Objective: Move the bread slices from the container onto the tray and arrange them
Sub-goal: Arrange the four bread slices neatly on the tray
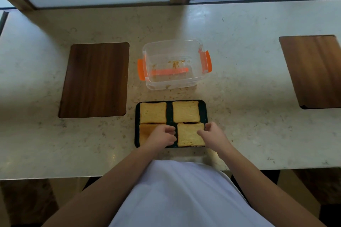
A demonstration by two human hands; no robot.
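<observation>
A black tray (pixel 169 110) lies near the counter's front edge with several bread slices in a two-by-two grid. The far-left slice (pixel 153 113) and far-right slice (pixel 186 111) lie flat and untouched. My left hand (pixel 163 136) rests over the near-left slice (pixel 145 131), fingers curled at its right edge. My right hand (pixel 212 134) pinches the right edge of the near-right slice (pixel 188 135). Behind the tray stands the clear plastic container (pixel 173 83) with orange clips, holding only crumbs.
A dark wooden board (pixel 95 80) lies left of the container and another wooden board (pixel 313 72) at the far right. Crumbs dot the pale stone counter (pixel 249 97) around the container. A window frame runs along the back.
</observation>
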